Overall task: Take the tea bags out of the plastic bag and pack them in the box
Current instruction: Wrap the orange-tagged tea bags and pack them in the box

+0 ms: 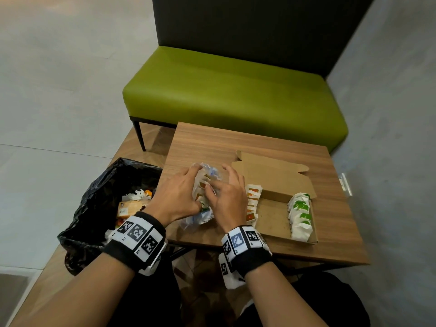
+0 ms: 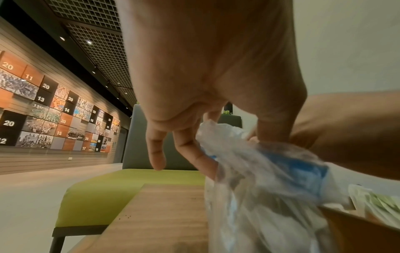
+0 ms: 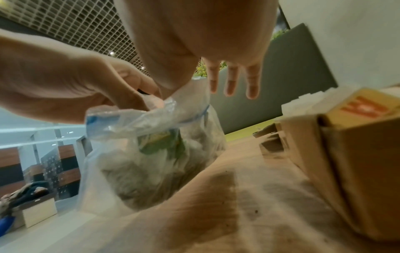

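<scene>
Fingertips of both hands pinch the clear plastic bag (image 1: 200,185) at its crumpled top: left hand (image 1: 175,193) grips the rim with thumb and forefinger, other fingers spread; right hand (image 1: 227,197) pinches the opposite edge, three fingers (image 3: 231,80) straight. Tea bags show through the plastic below the fingers. Right of the right fingers, the open cardboard box (image 1: 273,215) on the table (image 1: 212,142) holds orange-label tea bags (image 1: 252,204) and green-label tea bags (image 1: 300,215).
</scene>
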Motion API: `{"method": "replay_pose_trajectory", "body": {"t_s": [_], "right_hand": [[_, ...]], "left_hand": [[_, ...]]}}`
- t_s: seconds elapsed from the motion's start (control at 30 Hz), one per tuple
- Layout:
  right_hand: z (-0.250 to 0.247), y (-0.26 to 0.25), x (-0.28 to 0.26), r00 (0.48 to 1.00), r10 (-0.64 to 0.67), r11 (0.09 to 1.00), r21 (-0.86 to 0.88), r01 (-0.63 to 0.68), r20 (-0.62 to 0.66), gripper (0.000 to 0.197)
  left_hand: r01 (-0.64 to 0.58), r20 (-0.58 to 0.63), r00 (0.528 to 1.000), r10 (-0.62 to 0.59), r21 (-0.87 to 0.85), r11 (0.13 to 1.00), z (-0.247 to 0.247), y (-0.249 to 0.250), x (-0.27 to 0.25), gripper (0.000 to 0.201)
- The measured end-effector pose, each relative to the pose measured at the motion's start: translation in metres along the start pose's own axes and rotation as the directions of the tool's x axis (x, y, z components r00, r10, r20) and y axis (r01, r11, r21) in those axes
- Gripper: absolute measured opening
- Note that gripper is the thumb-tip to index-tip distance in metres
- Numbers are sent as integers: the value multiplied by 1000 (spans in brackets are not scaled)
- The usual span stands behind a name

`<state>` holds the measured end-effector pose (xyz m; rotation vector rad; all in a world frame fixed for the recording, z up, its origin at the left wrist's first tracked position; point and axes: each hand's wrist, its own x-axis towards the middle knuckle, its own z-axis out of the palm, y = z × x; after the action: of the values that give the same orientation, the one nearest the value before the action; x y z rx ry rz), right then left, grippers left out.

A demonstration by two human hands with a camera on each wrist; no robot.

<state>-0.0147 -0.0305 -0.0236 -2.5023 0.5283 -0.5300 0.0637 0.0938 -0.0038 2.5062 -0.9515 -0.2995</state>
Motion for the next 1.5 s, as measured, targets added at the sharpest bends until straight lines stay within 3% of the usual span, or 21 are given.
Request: {"method": "replay_pose_trajectory", "body": {"t_s": [0.1, 0.2, 0.27, 0.37, 0.53, 0.63, 0.8, 0.9, 0.97, 1.03, 1.17, 1.27, 1.4, 1.5], "right_hand": [[0, 8, -4, 990, -80, 993, 83, 90, -116, 17], [-3, 11, -4, 979, 17, 951, 304, 47, -202, 18], [-10, 9, -2, 971, 123, 877, 481, -9, -206, 17], [-25, 6, 4, 960, 255, 755, 644, -120, -120, 14], [-46, 20, 7, 927, 374, 601, 754, -265, 28, 9], [-50, 35, 4, 918, 386, 620, 710, -333, 93, 8], [-51, 50, -5, 888, 418, 604, 672, -429, 191, 12], [-54, 50, -9, 867, 412, 533, 697, -479, 281, 10], [-54, 53, -10, 852, 404, 503, 697, -511, 333, 9], [-54, 55, -10, 846, 393, 504, 685, -526, 360, 8], [-58, 56, -10, 847, 376, 514, 676, -528, 376, 13], [-65, 58, -11, 863, 335, 535, 678, -505, 379, 14], [-77, 53, -12, 879, 260, 532, 701, -475, 399, 3], [-84, 52, -9, 893, 219, 484, 751, -449, 392, 12]], "left_hand": [[16, 12, 1000, -16, -43, 999, 2, 0, 1, 95], [43, -5, 999, -43, -74, 996, 5, -2, 3, 94], [44, -22, 999, -46, -78, 996, 7, -2, 5, 93], [89, -13, 996, -90, -59, 994, 6, 2, 8, 92], [156, -48, 987, -153, 61, 986, -1, 14, 14, 81], [155, 9, 987, -158, 156, 975, 1, 17, 17, 72], [94, 14, 995, -97, 137, 986, 12, 17, 15, 57], [80, -155, 985, -74, 38, 996, 12, 27, 7, 36], [-28, -347, 938, -3, -86, 996, 13, 33, 2, 23], [-146, -417, 907, 54, -191, 971, 19, 41, -2, 24], [-99, -215, 977, 13, -394, 914, 34, 50, -3, 44], [-74, -73, 996, 42, -509, 858, 39, 51, -1, 49], [-55, -31, 998, 47, -726, 685, 35, 56, 0, 18], [-32, -62, 998, -33, -817, 575, 29, 60, 0, 7]]}}
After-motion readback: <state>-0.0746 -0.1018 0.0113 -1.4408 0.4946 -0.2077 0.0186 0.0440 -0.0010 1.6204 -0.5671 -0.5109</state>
